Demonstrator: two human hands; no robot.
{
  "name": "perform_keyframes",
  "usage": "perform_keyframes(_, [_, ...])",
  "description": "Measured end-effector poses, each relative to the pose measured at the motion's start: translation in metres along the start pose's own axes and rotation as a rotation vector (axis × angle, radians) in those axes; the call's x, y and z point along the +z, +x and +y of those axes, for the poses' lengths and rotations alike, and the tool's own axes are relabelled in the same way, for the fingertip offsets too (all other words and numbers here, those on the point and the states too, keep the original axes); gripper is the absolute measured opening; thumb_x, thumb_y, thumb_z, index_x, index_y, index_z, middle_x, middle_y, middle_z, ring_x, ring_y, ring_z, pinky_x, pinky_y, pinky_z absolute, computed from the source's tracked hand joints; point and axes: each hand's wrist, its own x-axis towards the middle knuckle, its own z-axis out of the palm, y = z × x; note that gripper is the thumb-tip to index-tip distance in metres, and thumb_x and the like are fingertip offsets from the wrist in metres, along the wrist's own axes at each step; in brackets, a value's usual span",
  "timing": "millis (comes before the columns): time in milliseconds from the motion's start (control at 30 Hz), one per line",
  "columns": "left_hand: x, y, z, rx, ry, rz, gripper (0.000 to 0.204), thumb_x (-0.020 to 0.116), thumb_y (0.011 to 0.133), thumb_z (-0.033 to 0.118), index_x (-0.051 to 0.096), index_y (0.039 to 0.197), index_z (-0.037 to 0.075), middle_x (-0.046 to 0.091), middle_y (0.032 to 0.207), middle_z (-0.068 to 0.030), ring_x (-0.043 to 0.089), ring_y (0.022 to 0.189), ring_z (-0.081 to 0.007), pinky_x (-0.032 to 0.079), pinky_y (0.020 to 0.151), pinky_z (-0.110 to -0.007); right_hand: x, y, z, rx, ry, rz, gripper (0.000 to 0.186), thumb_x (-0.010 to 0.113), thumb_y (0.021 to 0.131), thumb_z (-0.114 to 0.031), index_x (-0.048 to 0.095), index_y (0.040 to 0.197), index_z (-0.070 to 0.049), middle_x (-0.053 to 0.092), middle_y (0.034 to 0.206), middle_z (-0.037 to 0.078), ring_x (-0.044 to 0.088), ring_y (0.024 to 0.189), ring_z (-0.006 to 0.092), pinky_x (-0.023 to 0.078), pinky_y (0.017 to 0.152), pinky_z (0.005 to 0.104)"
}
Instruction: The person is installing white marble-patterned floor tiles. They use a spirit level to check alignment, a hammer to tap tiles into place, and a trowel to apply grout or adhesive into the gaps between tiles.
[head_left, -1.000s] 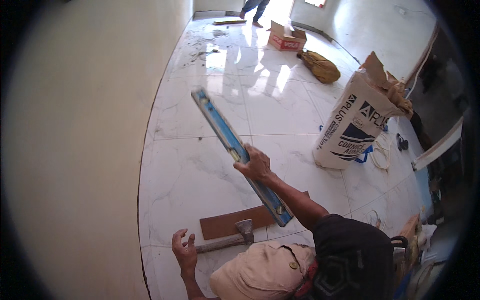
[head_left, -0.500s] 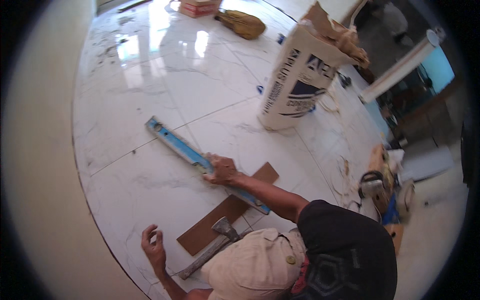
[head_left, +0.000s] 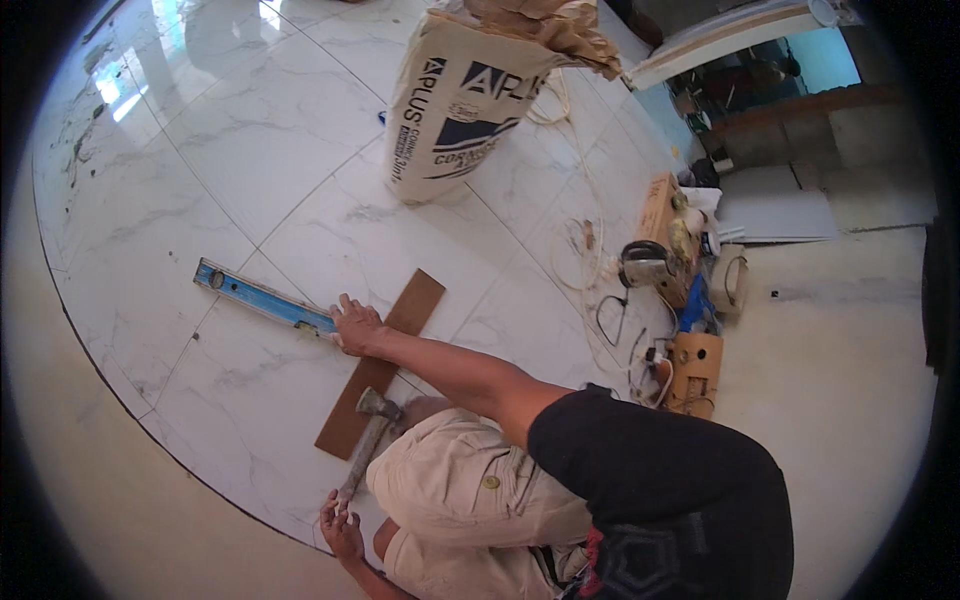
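My right hand [head_left: 356, 325] is closed around a blue spirit level [head_left: 265, 297], which lies slantwise over the tiled floor. Beyond the hand, my forearm hides the rest of the level. A flat brown plank [head_left: 345, 415] runs under my right arm, both its ends showing. By its near end lies a small hatchet [head_left: 366, 445] with a grey metal head and worn handle, close to my knee. My left hand [head_left: 342, 530] is at the handle's butt, fingers loosely curled and apart; it does not appear to grip the handle.
A tall paper sack [head_left: 450, 130] with a torn top stands ahead on the glossy marble-look tiles [head_left: 230, 160]. To the right, a power tool [head_left: 645, 265], cables [head_left: 590, 260] and an orange-brown block with holes [head_left: 694, 362] clutter the floor. A pale wall [head_left: 120, 480] curves along the left.
My view has swung, so the scene sits further left and higher. My left hand has come nearer to the hatchet handle's end. My right hand keeps its hold on the spirit level.
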Motion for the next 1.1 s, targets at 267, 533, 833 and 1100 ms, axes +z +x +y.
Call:
perform_keyframes(267, [0.096, -0.115, 0.02, -0.091, -0.18, 0.306, 0.006, 0.048, 0.08, 0.007, 0.047, 0.079, 0.013, 0.056, 0.13, -0.0069, 0.052, 0.108, -0.0195, 0.044, 0.081, -0.033, -0.097, -0.268, 0.103, 0.17, 0.184, -0.342, 0.05, 0.059, 0.09, -0.035, 0.057, 0.128, -0.003, 0.055, 0.131, 0.022, 0.048, 0.124, 0.0387, 0.036, 0.108, 0.0436])
perform_keyframes(533, [0.219, -0.223, 0.087, -0.136, -0.111, 0.339, 0.008, 0.048, 0.082, 0.024, 0.048, 0.08, 0.016, 0.06, 0.12, -0.0047, 0.051, 0.106, -0.0215, 0.034, 0.085, -0.039, -0.233, -0.617, 0.164, 0.604, 0.077, -0.492, 0.037, 0.054, 0.087, -0.034, 0.07, 0.09, -0.001, 0.067, 0.092, 0.021, 0.064, 0.089, 0.0384, 0.053, 0.081, 0.0475])
perform_keyframes(833, [0.334, -0.277, 0.13, -0.13, 0.133, 0.297, 0.03, 0.048, 0.091, 0.043, 0.057, 0.091, 0.015, 0.063, 0.113, -0.0044, 0.052, 0.101, -0.0199, 0.034, 0.086, -0.04, -0.297, -0.66, 0.186, 1.003, 0.52, -0.519, 0.033, 0.051, 0.088, -0.027, 0.07, 0.086, 0.0, 0.07, 0.084, 0.017, 0.07, 0.081, 0.0292, 0.057, 0.074, 0.0437])
perform_keyframes(1100, [0.383, -0.301, 0.105, -0.288, 0.487, 0.509, 0.032, 0.051, 0.094, 0.04, 0.059, 0.113, 0.016, 0.061, 0.116, -0.0025, 0.054, 0.107, -0.0209, 0.04, 0.085, -0.037, -0.359, -0.515, 0.279, 1.255, 0.562, -0.357, 0.035, 0.052, 0.09, -0.033, 0.066, 0.107, -0.006, 0.059, 0.125, 0.02, 0.056, 0.117, 0.0368, 0.049, 0.095, 0.0482])
